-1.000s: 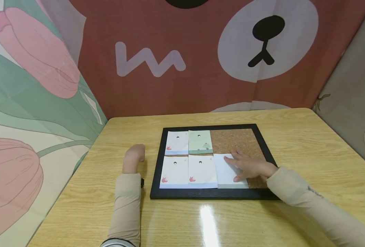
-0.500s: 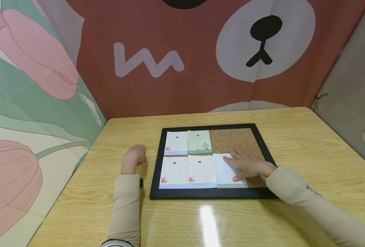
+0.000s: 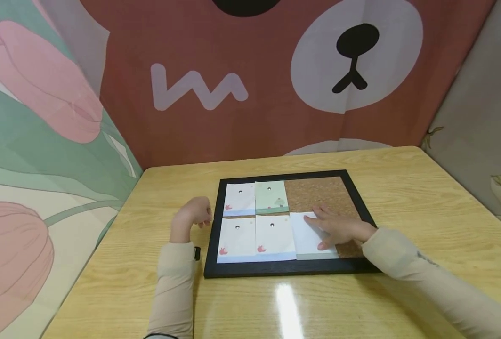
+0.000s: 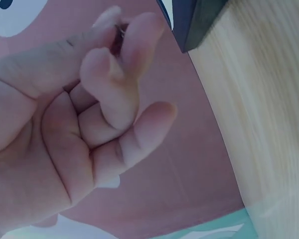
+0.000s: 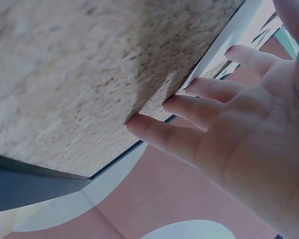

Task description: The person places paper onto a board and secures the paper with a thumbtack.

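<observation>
A black-framed cork board [image 3: 314, 190] lies on the table. Several paper notes are fixed to its left part with silver thumbtacks, among them a green note [image 3: 269, 197]. To their right in the near row lies a white note [image 3: 304, 242] with no tack showing on it. My right hand [image 3: 337, 226] rests on that note with fingers spread; in the right wrist view its fingertips [image 5: 135, 122] meet the cork and the note's edge. Just off the frame's left side, my left hand [image 3: 192, 214] pinches a small shiny thumbtack [image 4: 121, 31], mostly hidden between thumb and index finger.
The board's raised black frame [image 3: 293, 268] borders the notes. Wooden tabletop [image 3: 242, 306] surrounds it. Behind stands a red printed cloth [image 3: 216, 127], with a floral cloth [image 3: 13, 235] at the left and a grey one [image 3: 475, 108] at the right.
My left hand has moved a little right, up to the board's left edge, its fingers turned toward the board. My right hand stays on the white note. The head view has shifted slightly.
</observation>
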Available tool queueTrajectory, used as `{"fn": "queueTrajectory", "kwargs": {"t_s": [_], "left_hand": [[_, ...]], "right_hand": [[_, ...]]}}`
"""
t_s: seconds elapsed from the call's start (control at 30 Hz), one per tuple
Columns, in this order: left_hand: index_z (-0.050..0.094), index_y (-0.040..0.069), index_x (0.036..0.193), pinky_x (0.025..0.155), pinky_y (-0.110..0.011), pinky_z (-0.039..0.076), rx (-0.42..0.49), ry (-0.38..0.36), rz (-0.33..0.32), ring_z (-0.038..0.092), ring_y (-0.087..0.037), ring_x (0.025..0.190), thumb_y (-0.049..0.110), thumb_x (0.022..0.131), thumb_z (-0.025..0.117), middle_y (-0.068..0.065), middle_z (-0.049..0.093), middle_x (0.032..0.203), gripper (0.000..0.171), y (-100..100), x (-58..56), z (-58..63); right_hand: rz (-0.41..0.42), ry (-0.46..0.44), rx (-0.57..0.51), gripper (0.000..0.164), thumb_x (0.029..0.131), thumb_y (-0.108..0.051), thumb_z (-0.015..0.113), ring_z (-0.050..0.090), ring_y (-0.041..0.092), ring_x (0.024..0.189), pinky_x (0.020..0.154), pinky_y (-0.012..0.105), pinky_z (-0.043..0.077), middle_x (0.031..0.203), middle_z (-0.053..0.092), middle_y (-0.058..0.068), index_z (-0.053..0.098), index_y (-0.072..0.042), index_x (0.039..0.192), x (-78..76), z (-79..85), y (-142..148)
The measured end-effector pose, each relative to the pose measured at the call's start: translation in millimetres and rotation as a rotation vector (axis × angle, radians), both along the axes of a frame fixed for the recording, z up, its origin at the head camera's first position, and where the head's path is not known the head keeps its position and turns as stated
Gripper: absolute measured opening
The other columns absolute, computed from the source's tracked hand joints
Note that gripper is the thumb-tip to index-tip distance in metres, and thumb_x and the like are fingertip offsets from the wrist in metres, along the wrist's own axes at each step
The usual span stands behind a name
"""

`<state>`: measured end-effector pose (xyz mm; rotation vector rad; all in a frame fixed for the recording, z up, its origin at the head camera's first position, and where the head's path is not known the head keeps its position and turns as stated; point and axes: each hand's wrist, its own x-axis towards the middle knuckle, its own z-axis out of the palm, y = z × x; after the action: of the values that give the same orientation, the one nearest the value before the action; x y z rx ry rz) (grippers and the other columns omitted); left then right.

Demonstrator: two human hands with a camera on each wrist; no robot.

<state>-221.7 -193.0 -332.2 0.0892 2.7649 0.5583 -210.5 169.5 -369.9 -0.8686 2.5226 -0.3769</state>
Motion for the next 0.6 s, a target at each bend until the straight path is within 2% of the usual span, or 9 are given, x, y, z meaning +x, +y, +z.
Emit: {"fn": "queueTrajectory", "kwargs": {"t_s": [0.13, 0.27, 0.37, 0.5, 0.6], "left_hand": [[0.062, 0.000, 0.066, 0.057, -0.031, 0.048, -0.037, -0.010, 0.011, 0.056, -0.018, 0.052, -0.002, 0.076, 0.066, -0.009, 0.058, 0.064, 0.012, 7.6, -2.3, -0.5], [0.062, -0.003, 0.072, 0.052, -0.027, 0.047, -0.091, -0.037, 0.080, 0.057, -0.019, 0.052, 0.001, 0.076, 0.068, -0.010, 0.057, 0.064, 0.008, 17.5, -3.8, 0.9], [0.061, -0.004, 0.079, 0.045, -0.023, 0.042, -0.135, -0.041, 0.127, 0.056, -0.019, 0.049, 0.006, 0.075, 0.070, -0.012, 0.056, 0.062, 0.015, 25.3, -4.2, 2.7], [0.062, -0.002, 0.075, 0.040, -0.021, 0.035, -0.237, 0.006, 0.108, 0.050, -0.015, 0.043, 0.009, 0.074, 0.072, -0.010, 0.056, 0.057, 0.016, 33.1, -4.5, 4.1], [0.062, -0.002, 0.077, 0.039, -0.021, 0.035, -0.307, 0.061, 0.063, 0.049, -0.014, 0.043, 0.009, 0.074, 0.072, -0.009, 0.055, 0.057, 0.014, 37.9, -5.5, 3.7]], "right_hand": [[-0.003, -0.010, -0.001, 0.079, 0.077, -0.029, 0.066, -0.003, 0.045, 0.128, 0.097, 0.060, 0.011, 0.143, 0.000, 0.029, 0.025, -0.004, 0.140, 0.6, 0.2, -0.6], [-0.007, -0.009, -0.010, 0.080, 0.077, -0.030, 0.066, -0.002, 0.045, 0.128, 0.097, 0.060, 0.011, 0.143, 0.001, 0.029, 0.025, -0.004, 0.140, 1.4, -0.1, 0.1], [-0.009, -0.011, -0.013, 0.080, 0.077, -0.031, 0.066, -0.002, 0.045, 0.128, 0.097, 0.060, 0.011, 0.143, 0.001, 0.029, 0.025, -0.004, 0.140, 1.3, -0.2, 0.5], [-0.004, -0.005, -0.008, 0.080, 0.077, -0.031, 0.066, -0.002, 0.045, 0.128, 0.097, 0.061, 0.010, 0.143, 0.001, 0.029, 0.025, -0.004, 0.140, 1.2, 0.8, 0.2], [-0.001, 0.003, -0.002, 0.080, 0.077, -0.032, 0.066, -0.002, 0.046, 0.128, 0.096, 0.061, 0.010, 0.142, 0.002, 0.029, 0.025, -0.004, 0.140, 0.8, 1.2, 0.2]]}}
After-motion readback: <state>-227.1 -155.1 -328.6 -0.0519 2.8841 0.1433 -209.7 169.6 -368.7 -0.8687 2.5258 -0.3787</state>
